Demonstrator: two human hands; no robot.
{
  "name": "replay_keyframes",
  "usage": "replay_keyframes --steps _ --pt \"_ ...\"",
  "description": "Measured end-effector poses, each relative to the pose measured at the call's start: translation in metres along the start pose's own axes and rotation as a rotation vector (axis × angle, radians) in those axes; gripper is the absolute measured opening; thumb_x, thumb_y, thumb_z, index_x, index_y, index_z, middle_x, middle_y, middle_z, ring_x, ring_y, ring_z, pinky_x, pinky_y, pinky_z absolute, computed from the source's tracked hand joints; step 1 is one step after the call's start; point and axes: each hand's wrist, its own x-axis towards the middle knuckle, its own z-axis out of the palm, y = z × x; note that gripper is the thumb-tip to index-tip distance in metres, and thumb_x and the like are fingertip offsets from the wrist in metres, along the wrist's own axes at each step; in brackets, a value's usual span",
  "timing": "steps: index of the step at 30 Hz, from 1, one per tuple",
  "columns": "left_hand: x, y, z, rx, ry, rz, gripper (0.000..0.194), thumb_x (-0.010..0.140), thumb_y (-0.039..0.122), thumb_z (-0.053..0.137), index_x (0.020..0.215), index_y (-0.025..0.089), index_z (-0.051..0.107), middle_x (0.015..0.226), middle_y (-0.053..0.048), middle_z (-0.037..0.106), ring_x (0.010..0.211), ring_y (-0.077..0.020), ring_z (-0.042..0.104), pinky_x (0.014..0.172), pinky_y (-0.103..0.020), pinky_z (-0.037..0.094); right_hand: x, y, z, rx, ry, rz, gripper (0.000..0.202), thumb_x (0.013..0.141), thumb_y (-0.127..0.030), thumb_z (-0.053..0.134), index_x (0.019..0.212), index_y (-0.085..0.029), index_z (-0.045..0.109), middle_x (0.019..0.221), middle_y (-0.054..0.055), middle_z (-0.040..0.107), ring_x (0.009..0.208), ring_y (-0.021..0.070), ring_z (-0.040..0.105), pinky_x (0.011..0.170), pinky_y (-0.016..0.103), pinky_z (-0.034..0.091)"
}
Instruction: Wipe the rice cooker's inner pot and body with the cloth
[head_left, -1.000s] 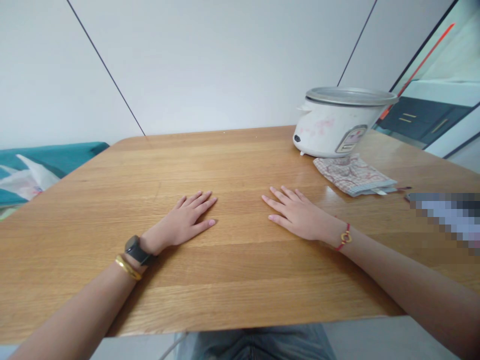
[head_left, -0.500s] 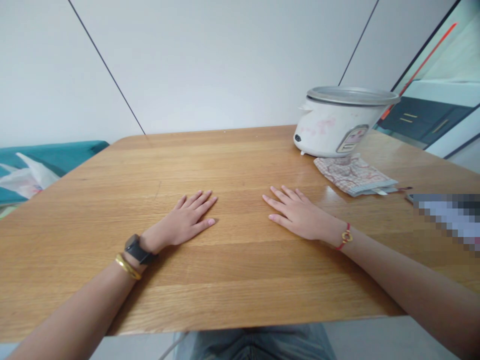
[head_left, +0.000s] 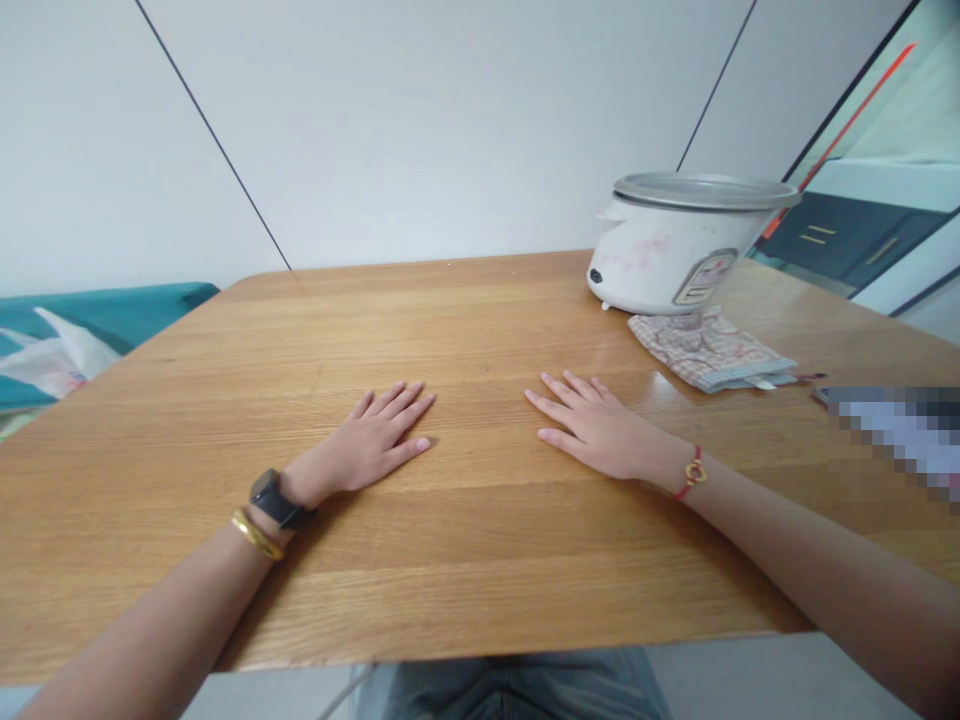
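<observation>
My left hand [head_left: 375, 440] lies palm down on the wooden table [head_left: 465, 560], fingers spread, holding nothing. A dark watch [head_left: 276, 498] and a gold bangle [head_left: 256, 534] circle that wrist. Opposite it, my right hand [head_left: 592, 425] also rests flat with its fingers apart and nothing in them. A red cord bracelet [head_left: 694, 472] with a gold ring is on the right wrist. Nearest to my right hand is a folded checked cloth [head_left: 709, 348], beyond the fingers and not touched. Behind the cloth stands a white rice cooker [head_left: 660, 255] with a grey rim.
At the right edge lies a pixelated, unreadable item [head_left: 900, 430]. A white plastic bag [head_left: 60, 355] sits on a teal seat [head_left: 161, 305] left of the table. A pale panelled wall [head_left: 450, 130] rises behind. A cable [head_left: 345, 692] hangs below the front edge.
</observation>
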Motion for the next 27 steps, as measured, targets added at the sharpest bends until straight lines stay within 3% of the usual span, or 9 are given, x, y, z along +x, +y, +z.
replay_keyframes --steps 27 --pt "-0.0004 -0.0027 0.0027 -0.001 0.031 0.012 0.070 0.101 0.065 0.024 0.161 0.030 0.016 0.167 -0.004 0.016 0.154 -0.0305 0.017 0.122 -0.056 0.017 0.0003 0.0011 0.0021 0.036 0.000 0.001 0.066 0.100 -0.062 0.027 0.157 -0.030 0.033 0.164 0.013 0.026 0.149 0.0392 0.027 0.118 0.062 0.025"
